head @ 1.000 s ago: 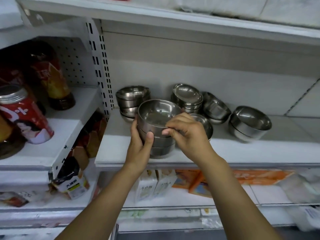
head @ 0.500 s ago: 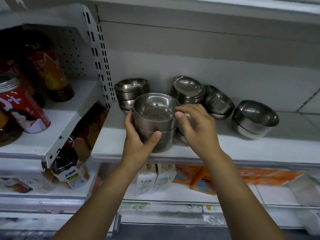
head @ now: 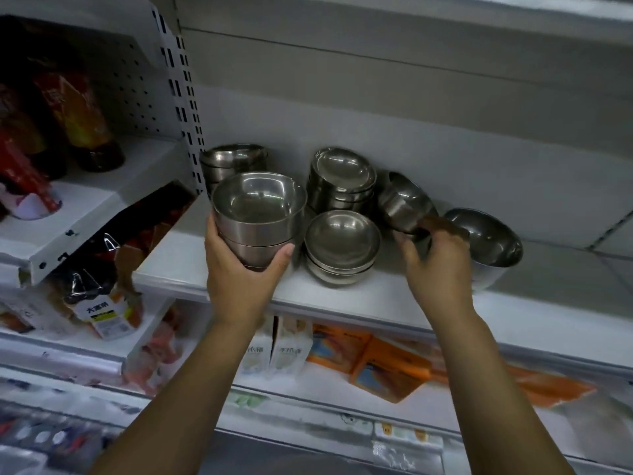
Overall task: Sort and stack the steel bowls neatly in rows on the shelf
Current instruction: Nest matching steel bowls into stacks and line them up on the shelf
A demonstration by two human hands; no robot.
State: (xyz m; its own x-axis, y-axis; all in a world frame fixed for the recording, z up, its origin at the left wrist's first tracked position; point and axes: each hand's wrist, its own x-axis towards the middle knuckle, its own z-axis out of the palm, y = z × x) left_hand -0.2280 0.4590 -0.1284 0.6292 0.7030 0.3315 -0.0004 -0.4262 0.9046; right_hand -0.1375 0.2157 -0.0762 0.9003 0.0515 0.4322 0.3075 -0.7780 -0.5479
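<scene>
My left hand (head: 239,269) grips a stack of three steel bowls (head: 258,214) at the front left of the white shelf (head: 376,299). Behind it stands another stack of bowls (head: 233,161). A short stack of shallow bowls (head: 342,245) sits in the middle front, and a taller stack (head: 342,176) stands behind that. My right hand (head: 435,258) pinches the lower edge of a tilted steel bowl (head: 404,204) that leans on its side. A larger steel bowl (head: 486,241) rests to the right, partly behind my right hand.
A perforated white upright (head: 181,108) divides this bay from the left shelf, which holds red and dark bottles (head: 78,114). Packaged goods (head: 102,303) and orange packs (head: 383,365) lie on the shelf below. The shelf to the right of the large bowl is bare.
My right hand left the held stack and moved right onto the tilted bowl. My left hand keeps its hold on the stack. The camera has drawn closer.
</scene>
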